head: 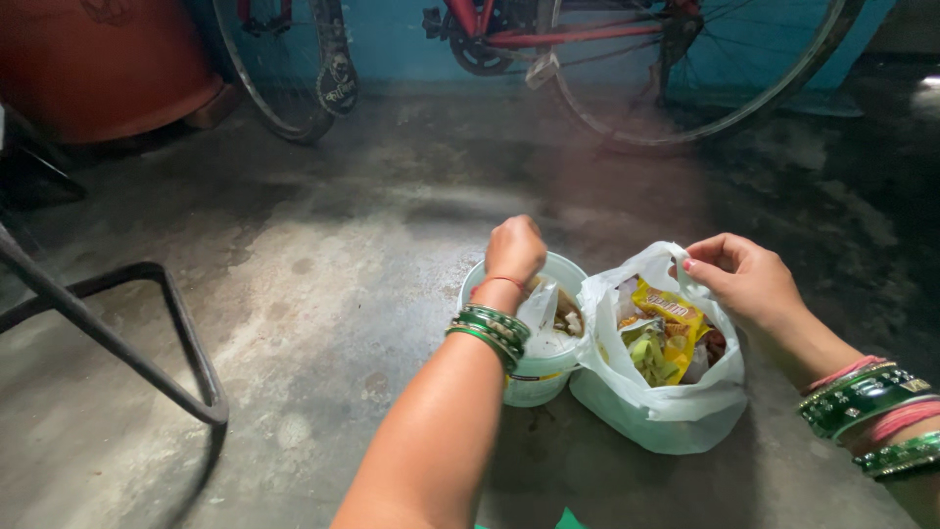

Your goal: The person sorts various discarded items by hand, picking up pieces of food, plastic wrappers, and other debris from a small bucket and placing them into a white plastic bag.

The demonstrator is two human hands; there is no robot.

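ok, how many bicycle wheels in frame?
2. One wheel stands at top left beside the red-brown tub; the larger one at top right under the red frame. Both are cut off by the top edge; more may lie out of view.

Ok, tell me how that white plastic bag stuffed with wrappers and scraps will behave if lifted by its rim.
The thin white plastic bag will probably be floppy: its rim already droops where the right hand pinches it. It seems light for its size, since mostly crumpled wrappers show inside. Once lifted, it may sag and swing, perhaps brushing the pale round plastic tub beside it.
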